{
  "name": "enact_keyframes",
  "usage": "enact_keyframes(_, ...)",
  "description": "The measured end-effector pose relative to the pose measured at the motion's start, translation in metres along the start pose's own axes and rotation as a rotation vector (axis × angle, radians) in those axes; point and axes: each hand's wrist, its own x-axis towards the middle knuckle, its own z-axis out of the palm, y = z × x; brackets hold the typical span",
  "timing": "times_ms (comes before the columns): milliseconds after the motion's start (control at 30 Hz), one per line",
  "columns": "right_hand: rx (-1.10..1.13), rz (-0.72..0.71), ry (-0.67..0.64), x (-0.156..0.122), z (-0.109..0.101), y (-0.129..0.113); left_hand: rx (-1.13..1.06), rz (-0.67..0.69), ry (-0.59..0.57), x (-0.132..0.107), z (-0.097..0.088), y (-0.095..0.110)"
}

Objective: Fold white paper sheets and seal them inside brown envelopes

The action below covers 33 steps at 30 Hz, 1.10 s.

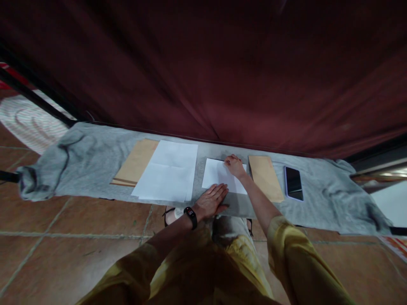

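A small white sheet of paper (211, 171), apparently folded, lies on a grey cloth in front of me. My left hand (211, 201) rests flat at its lower edge, fingers stretched out, with a black band on the wrist. Against the sheet's upper edge, the fingers of my right hand (235, 165) are curled and closed on the paper; their tips are partly hidden. Larger white sheets (168, 169) lie to the left, overlapping a stack of brown envelopes (136, 161). Just right of the folded sheet is another brown envelope (265, 178).
A phone (294, 183) with a pale purple edge lies on the right of the grey cloth (92, 161), which covers a narrow bench. Behind it hangs a dark red curtain (203, 76). Tiled floor (104, 245) shows below, and dark metal bars (38, 93) stand at left.
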Motion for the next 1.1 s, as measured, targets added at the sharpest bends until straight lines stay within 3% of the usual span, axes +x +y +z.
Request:
enact_keyframes(200,0.054,-0.029,0.124,0.001,0.006,0.003,0.025,-0.052,0.01,0.005,-0.003,0.002)
enact_keyframes(333,0.187,-0.189,0.27,-0.027,0.023,0.001,0.05,-0.074,0.034,0.005,-0.002,0.006)
enact_keyframes(467,0.274,-0.342,0.186,-0.073,0.043,-0.001,0.063,-0.082,0.034,0.005,-0.002,0.008)
enact_keyframes(600,0.21,-0.334,0.138,-0.094,0.049,0.001,0.075,-0.073,0.038,0.005,0.001,0.008)
enact_keyframes(1100,-0.007,-0.274,0.136,-0.054,0.033,0.012,0.044,-0.075,0.099,0.002,0.007,0.005)
